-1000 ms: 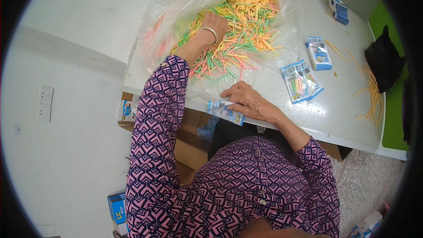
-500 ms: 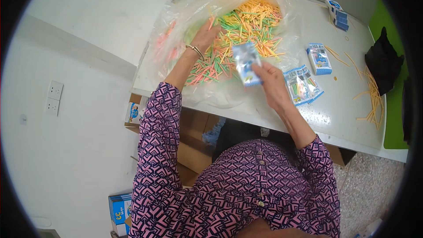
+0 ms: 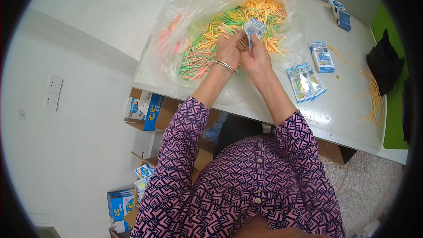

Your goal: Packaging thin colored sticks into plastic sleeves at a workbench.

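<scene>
A clear plastic bag (image 3: 293,26) lies spread on the table, heaped with thin pastel sticks (image 3: 205,50) in yellow, green, orange and pink. Above this heap my right hand (image 3: 257,58) pinches a small blue-and-white packet (image 3: 254,27) by its lower part. My left hand (image 3: 228,52), a bangle on its wrist, is closed close beside the packet, with a few pinkish sticks at its fingertips. The fingers partly cover those sticks and the packet's near end. Two packets with sticks showing through their windows (image 3: 304,83) rest right of my right forearm.
Farther right are a stack of flat packets (image 3: 323,57), another banded bundle (image 3: 341,20), loose tan rubber-band-like strips (image 3: 374,99) and a black cloth (image 3: 384,64) by a green panel (image 3: 396,119). Cardboard boxes (image 3: 147,110) stand under the table edge (image 3: 352,147); a wall is at left.
My left hand has come out of the heap and moved right to the packet. My right hand has carried the packet up and slightly away, and the two hands now meet.
</scene>
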`<state>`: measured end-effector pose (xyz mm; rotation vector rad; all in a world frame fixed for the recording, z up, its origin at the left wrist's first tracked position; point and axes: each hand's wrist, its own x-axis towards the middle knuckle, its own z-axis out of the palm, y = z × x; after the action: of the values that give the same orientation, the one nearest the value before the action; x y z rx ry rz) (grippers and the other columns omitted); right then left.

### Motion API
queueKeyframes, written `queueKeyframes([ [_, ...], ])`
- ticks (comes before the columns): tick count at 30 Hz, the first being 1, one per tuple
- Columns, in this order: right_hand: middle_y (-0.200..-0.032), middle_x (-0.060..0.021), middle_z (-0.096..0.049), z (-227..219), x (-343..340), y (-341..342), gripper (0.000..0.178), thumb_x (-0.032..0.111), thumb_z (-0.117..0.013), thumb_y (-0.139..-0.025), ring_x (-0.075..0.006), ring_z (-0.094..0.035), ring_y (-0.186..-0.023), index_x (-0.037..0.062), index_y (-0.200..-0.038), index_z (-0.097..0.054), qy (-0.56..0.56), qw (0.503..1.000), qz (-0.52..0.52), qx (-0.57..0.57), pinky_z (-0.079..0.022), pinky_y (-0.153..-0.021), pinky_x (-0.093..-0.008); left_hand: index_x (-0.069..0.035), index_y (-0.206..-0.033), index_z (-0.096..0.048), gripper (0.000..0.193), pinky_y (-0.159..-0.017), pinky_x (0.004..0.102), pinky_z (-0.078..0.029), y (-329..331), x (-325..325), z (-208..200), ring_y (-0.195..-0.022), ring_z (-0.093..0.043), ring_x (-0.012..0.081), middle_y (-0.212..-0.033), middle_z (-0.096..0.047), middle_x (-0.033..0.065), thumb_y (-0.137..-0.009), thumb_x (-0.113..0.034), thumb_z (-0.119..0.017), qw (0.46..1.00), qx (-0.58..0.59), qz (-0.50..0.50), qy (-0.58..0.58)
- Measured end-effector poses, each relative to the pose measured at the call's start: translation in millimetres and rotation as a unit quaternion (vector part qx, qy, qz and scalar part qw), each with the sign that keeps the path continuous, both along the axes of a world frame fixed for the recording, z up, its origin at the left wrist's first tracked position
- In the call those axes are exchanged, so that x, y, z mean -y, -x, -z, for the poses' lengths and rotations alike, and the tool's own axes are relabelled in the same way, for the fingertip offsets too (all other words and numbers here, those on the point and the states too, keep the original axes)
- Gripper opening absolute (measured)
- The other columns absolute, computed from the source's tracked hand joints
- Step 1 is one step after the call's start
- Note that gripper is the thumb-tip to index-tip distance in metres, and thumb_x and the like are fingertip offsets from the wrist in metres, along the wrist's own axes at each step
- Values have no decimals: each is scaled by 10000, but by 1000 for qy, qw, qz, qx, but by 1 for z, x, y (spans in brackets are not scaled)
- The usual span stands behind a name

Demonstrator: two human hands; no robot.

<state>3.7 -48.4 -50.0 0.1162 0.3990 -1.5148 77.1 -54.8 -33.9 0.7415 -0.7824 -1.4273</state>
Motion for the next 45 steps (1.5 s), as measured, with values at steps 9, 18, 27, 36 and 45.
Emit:
queueKeyframes([
  [9, -1017, -135, -600, 4, 3, -3, 216, 125, -450, -947, -231, -584, -928, -32, -1077, -520, 21, 1000, 0, -9, -478, -845, -335, 6, -901, -540, 128, -661, 326, -537, 5, 1, 0, -725, -634, 181, -831, -638, 93, -915, -121, -530, 997, 26, -41, -53],
  [18, -973, -91, -639, -6, -11, 37, 235, 140, -575, -884, -188, -616, -884, 0, -1073, -574, 104, 968, -42, -225, -488, -847, -343, -6, -917, -456, 211, -713, 407, -541, -25, 24, -10, -796, -637, 289, -902, -605, 198, -954, -210, -415, 996, -57, 38, -57],
  [27, -808, -16, -647, 0, -36, 84, 169, 183, -640, -848, -63, -575, -710, 21, -894, -656, 183, 814, -245, -494, -430, -659, -207, -9, -979, -451, 303, -843, 446, -499, -36, 20, -56, -1003, -590, 342, -1016, -591, 184, -989, -293, -345, 998, -10, 67, 13],
  [36, -794, -9, -648, -7, -42, 87, 215, 209, -673, -828, -50, -565, -701, 11, -909, -671, 196, 839, -291, -416, -430, -658, -202, 26, -937, -548, 398, -809, 374, -524, -14, -11, -65, -1002, -608, 276, -976, -619, 185, -967, -347, -410, 988, 93, 114, 39],
  [45, -820, -10, -652, -3, -40, 90, 158, 173, -638, -856, -48, -579, -716, 23, -902, -663, 205, 847, -282, -401, -455, -654, -205, 65, -992, -593, 441, -763, 306, -521, -7, -24, -54, -878, -618, 184, -981, -634, 144, -948, -352, -459, 980, 152, 119, 45],
])
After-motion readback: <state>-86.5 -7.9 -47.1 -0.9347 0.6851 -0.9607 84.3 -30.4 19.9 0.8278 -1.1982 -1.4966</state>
